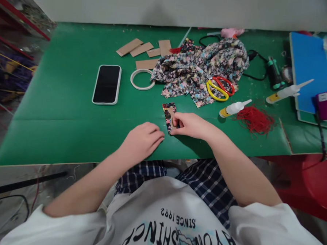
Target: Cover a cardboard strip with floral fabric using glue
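A small cardboard piece edged with dark floral fabric (168,117) lies on the green tabletop in front of me. My right hand (189,124) is over its right side, thumb and fingers closed in a pinch at the folded fabric edge. The fingers hide part of the piece. My left hand (144,140) rests on the table just left of it, fingers loosely bent and lying down, holding nothing I can see. Beyond the piece lies crumpled floral fabric (199,62), with red-and-yellow-handled scissors (220,88) on it.
Left of the fabric are a roll of tape (133,79), cardboard strips (129,47) and a phone (107,85). To the right are glue bottles (232,109), (282,93), red thread (255,120), a green-and-black tool (275,73) and a blue board (310,68). A wall runs behind.
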### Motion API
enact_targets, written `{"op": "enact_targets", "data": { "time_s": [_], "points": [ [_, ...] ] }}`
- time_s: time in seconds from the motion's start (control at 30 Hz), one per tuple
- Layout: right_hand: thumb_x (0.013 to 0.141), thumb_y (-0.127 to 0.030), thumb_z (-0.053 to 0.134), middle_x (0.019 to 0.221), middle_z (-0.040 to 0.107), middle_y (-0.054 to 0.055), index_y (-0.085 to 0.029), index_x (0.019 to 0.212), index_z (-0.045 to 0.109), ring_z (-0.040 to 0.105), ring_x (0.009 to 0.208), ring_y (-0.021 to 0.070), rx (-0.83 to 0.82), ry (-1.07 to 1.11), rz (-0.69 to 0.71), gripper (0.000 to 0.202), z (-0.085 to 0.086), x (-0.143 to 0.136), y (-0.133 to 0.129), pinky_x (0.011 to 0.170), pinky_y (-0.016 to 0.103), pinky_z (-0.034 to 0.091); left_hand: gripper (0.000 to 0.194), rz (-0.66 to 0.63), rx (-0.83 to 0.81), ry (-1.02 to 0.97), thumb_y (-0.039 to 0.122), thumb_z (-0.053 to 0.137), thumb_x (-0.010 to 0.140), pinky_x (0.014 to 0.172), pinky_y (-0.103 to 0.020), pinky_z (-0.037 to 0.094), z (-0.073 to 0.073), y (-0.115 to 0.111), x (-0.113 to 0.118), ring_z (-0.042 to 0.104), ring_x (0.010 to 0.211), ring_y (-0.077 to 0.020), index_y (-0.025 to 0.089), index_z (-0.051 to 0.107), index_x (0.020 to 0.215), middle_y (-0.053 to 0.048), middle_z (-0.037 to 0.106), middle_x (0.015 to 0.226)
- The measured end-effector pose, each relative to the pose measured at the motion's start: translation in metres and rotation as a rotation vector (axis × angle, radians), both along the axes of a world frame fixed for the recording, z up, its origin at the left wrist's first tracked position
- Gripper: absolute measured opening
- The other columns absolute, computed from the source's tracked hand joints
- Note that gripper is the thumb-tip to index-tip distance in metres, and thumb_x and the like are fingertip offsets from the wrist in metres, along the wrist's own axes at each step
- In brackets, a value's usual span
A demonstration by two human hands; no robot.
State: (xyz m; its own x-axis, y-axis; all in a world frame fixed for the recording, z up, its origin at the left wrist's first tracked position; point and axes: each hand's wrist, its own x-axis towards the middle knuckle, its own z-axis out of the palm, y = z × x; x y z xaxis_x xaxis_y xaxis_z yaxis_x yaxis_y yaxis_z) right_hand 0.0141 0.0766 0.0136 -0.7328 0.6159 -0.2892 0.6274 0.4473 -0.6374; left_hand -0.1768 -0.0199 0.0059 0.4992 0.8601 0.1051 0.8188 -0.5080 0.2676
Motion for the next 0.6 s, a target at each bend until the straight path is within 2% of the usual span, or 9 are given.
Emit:
{"op": "enact_targets", "data": {
  "time_s": [0.07,0.17,0.43,0.6],
  "points": [
    [0.071,-0.03,0.062,0.07,0.055,-0.003,-0.02,0.072,0.046,0.043,0.06,0.0098,0.017,0.002,0.001,0.019,-0.001,-0.001,0.0,0.057,0.022,0.026,0.025,-0.015,0.107,0.005,0.024,0.042,0.089,0.079,-0.034,0.045,-0.009,-0.017,0.007,0.054,0.095,-0.0214,0.017,0.059,0.106,-0.009,0.062,0.099],
    [0.072,-0.029,0.06,0.069,0.056,-0.003,-0.02,0.07,0.046,0.043,0.06,0.0101,0.032,-0.002,0.001,0.017,-0.003,-0.001,0.0,0.056,0.022,0.026,0.029,0.019,0.191,0.017,0.023,0.044,0.088,0.083,-0.038,0.045,-0.018,-0.029,0.017,0.053,0.102,-0.0239,0.016,0.056,0.114,-0.011,0.061,0.106],
    [0.074,-0.028,0.058,0.067,0.055,-0.002,-0.019,0.068,0.046,0.042,0.058,0.0097,0.063,-0.046,0.02,0.016,-0.001,-0.002,0.0,0.054,0.022,0.026,0.034,0.097,0.146,0.059,0.028,0.044,0.088,0.085,-0.04,0.042,-0.021,-0.027,0.025,0.051,0.104,-0.0271,0.013,0.053,0.117,-0.013,0.059,0.11],
    [0.074,-0.028,0.056,0.069,0.057,-0.001,-0.019,0.069,0.047,0.044,0.06,0.0104,0.083,-0.072,0.041,0.014,0.0,-0.003,0.0,0.055,0.023,0.027,0.033,0.087,0.15,0.081,0.029,0.044,0.088,0.082,-0.04,0.042,-0.019,-0.023,0.025,0.051,0.102,-0.027,0.014,0.054,0.116,-0.013,0.059,0.108]
  ]
}}
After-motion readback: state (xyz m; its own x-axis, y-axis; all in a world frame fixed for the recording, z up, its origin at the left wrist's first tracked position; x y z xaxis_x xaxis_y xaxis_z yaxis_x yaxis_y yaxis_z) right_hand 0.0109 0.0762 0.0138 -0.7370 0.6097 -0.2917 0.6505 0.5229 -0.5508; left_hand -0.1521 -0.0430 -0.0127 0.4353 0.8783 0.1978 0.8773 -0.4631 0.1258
